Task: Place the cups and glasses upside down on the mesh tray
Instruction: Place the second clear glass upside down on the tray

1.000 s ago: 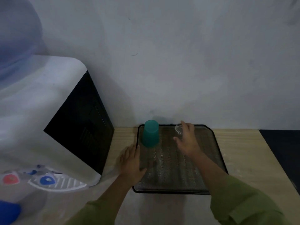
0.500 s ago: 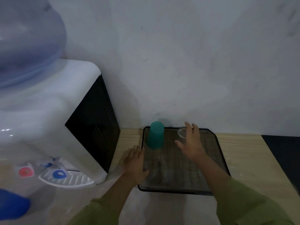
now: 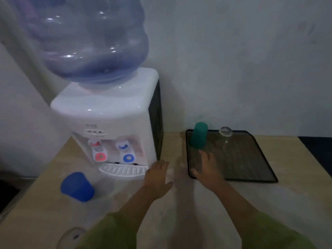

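The left hand lies palm down with fingers together and stretched forward, its grip wide and holding nothing, over the desk just in front of the water dispenser. The right hand is likewise flat, its grip spread wide and holding nothing, over the near left corner of the mesh tray. Both forearms reach forward in green sleeves. At the tray's far left corner a green cup stands upside down; a clear glass stands beside it along the far edge. A blue cup sits on the pale wooden desk, left of the dispenser's drip tray. A large blue water bottle tops the dispenser, against a plain grey wall.
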{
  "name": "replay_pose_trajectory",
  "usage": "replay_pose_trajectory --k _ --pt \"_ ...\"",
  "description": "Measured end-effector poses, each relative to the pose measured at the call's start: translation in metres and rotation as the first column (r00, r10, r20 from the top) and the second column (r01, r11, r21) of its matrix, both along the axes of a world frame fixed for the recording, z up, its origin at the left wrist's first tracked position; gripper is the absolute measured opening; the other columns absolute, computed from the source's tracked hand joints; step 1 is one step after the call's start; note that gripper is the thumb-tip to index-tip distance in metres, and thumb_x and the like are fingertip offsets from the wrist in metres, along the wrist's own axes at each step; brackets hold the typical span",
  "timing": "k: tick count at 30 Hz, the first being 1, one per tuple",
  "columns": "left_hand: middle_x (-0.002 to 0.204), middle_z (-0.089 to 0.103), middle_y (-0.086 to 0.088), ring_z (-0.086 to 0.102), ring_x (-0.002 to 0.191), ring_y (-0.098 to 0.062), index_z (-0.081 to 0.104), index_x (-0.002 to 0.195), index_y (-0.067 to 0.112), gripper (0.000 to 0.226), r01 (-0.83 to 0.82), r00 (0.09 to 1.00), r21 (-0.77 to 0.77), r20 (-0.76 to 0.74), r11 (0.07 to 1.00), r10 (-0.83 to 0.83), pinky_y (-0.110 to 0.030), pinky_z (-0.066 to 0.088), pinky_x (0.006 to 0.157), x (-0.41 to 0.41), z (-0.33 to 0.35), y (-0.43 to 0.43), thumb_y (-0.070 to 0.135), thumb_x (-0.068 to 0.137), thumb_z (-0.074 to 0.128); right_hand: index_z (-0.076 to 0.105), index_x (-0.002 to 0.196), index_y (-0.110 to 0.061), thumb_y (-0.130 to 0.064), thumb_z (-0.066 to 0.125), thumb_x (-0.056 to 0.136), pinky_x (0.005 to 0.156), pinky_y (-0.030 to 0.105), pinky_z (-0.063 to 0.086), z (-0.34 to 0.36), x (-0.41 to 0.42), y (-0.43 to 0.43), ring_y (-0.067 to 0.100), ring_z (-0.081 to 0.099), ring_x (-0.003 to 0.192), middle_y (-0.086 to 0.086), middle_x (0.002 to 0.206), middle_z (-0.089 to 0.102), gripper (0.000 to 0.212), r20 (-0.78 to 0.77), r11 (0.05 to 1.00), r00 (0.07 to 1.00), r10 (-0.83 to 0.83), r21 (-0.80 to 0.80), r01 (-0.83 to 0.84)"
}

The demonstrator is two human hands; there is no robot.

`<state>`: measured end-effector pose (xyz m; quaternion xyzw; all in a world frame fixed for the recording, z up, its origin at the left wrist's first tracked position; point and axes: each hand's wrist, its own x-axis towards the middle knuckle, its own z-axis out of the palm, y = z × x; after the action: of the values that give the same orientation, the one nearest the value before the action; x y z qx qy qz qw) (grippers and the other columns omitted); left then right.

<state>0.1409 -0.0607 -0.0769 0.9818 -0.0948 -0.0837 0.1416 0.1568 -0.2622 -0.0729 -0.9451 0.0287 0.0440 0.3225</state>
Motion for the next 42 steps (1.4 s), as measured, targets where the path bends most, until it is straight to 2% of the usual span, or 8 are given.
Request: replay_pose_trajectory --k 3,11,19,22,28,33,37,42 --pt "0.150 0.036 -0.004 0.033 0.137 -0.023 0.029 0.143 0.020 0.070 -0.027 1.000 0.008 0.000 1.000 0.027 -0.039 0.029 0.113 -0.026 0.006 0.035 0.046 0.085 0.059 0.020 0.148 -0.017 -0.038 0.063 0.085 0.113 0.043 0.035 -0.006 -0.033 0.027 0.032 0.034 0.136 0.015 0.150 0.028 0.079 -0.152 0.999 0.988 0.038 -0.006 -0.040" --pt "0.135 0.052 -0.001 0.048 0.122 -0.021 0.042 0.134 0.024 0.062 -0.087 0.994 0.131 -0.056 0.988 0.095 -0.038 0.041 0.104 -0.091 0.009 0.127 0.052 0.082 0.059 0.015 0.149 -0.018 -0.037 0.059 0.088 0.112 0.048 0.034 -0.013 -0.102 0.082 0.034 0.034 0.135 0.017 0.151 0.021 0.077 -0.269 0.993 0.958 0.101 -0.034 -0.114" --pt "0.141 0.045 -0.005 0.043 0.127 -0.025 0.033 0.140 0.025 0.096 -0.092 0.947 0.292 -0.270 0.952 0.175 -0.043 0.038 0.107 -0.127 0.005 0.185 0.074 0.063 0.063 0.019 0.147 -0.018 -0.035 0.059 0.089 0.110 0.047 0.038 -0.008 -0.130 0.100 0.034 0.038 0.132 0.017 0.148 0.023 0.073 -0.310 0.991 0.944 0.110 -0.042 -0.129" --pt "0.139 0.045 -0.005 0.044 0.124 -0.023 0.032 0.139 0.023 0.101 -0.071 0.923 0.279 -0.346 0.958 0.169 -0.040 0.039 0.105 -0.135 0.006 0.195 0.067 0.057 0.074 0.020 0.147 -0.017 -0.035 0.059 0.089 0.109 0.046 0.040 -0.008 -0.134 0.102 0.034 0.040 0.131 0.017 0.147 0.024 0.072 -0.312 0.991 0.944 0.108 -0.040 -0.127" --pt "0.128 0.049 -0.006 0.050 0.111 -0.021 0.044 0.124 0.017 0.063 -0.071 0.929 0.295 -0.329 0.953 0.171 -0.031 0.046 0.095 -0.138 0.009 0.193 0.030 0.072 0.077 0.021 0.146 -0.016 -0.034 0.059 0.089 0.107 0.045 0.042 -0.007 -0.138 0.104 0.033 0.042 0.130 0.016 0.146 0.025 0.071 -0.316 0.993 0.943 0.107 -0.016 -0.118" --pt "0.122 0.054 -0.006 0.056 0.103 -0.019 0.051 0.119 0.015 0.055 -0.097 0.955 0.162 -0.264 0.982 0.138 -0.027 0.050 0.086 -0.126 0.017 0.169 0.031 0.073 0.077 0.025 0.145 -0.015 -0.036 0.059 0.089 0.105 0.038 0.042 -0.007 -0.132 0.099 0.032 0.042 0.130 0.017 0.145 0.032 0.068 -0.322 0.995 0.941 0.101 0.051 -0.089" --pt "0.114 0.054 -0.003 0.059 0.091 -0.014 0.057 0.113 0.017 0.050 -0.113 0.983 -0.139 -0.162 0.984 0.090 -0.022 0.056 0.068 -0.105 0.031 0.127 0.028 0.069 0.080 0.041 0.136 -0.016 -0.048 0.051 0.091 0.093 0.035 0.046 -0.001 -0.121 0.094 0.028 0.054 0.120 0.013 0.137 0.048 0.057 -0.370 0.971 0.929 0.027 0.229 0.063" --pt "0.109 0.057 0.002 0.055 0.097 -0.014 0.059 0.113 0.020 0.056 -0.025 0.999 -0.391 0.027 0.920 0.039 -0.026 0.054 0.080 -0.078 0.049 0.054 0.035 0.064 0.082 0.047 0.125 -0.009 -0.052 0.037 0.096 0.078 0.039 0.055 0.017 -0.106 0.075 0.029 0.065 0.087 0.018 0.108 0.059 0.053 -0.497 0.767 0.868 0.027 0.567 0.301"
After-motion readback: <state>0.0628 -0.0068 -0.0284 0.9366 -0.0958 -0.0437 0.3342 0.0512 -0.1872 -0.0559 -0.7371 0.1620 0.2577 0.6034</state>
